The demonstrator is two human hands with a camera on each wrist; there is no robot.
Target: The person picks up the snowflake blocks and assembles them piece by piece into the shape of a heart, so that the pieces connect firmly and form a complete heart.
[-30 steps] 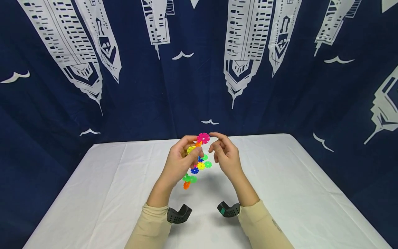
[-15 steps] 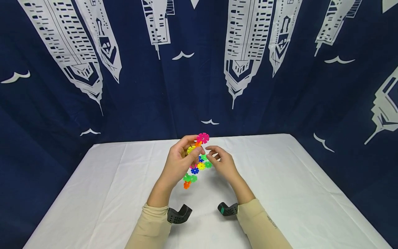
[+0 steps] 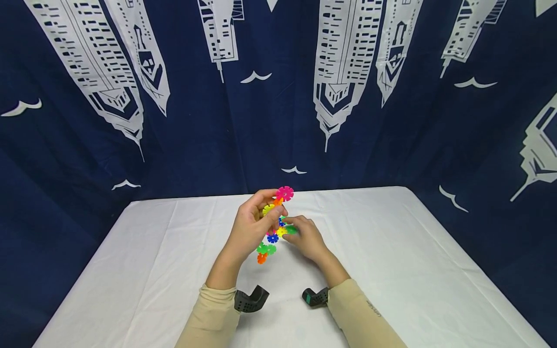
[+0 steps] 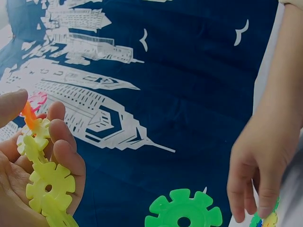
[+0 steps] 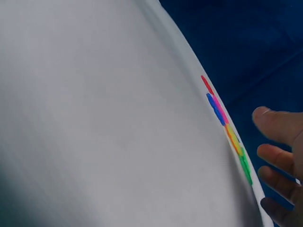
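Note:
My left hand (image 3: pixel 254 220) holds a chain of linked, notched plastic discs. A pink disc (image 3: pixel 285 194) tops the chain, then an orange disc (image 3: pixel 278 201) near the thumb and a yellow disc (image 3: pixel 269 210) against the fingers. In the left wrist view, yellow discs (image 4: pixel 50 187) lie along the palm, with a green disc (image 4: pixel 183 208) lower down. Below the hand hang green discs and an orange disc (image 3: pixel 261 258). My right hand (image 3: pixel 308 238) reaches over loose discs on the table, its thumb and fingers apart beside a yellow disc (image 3: pixel 282 232) and a partly covered green disc (image 3: pixel 290 230).
A blue disc (image 3: pixel 272 239) lies among the loose pieces on the white-covered table (image 3: pixel 391 251). Red, pink, and more coloured discs show edge-on in the right wrist view. Behind the table hangs a dark blue curtain (image 3: pixel 270 125) printed with white buildings.
My right hand has moved down and left from beside the pink disc to the loose discs. The left hand keeps its hold on the chain, nearly still.

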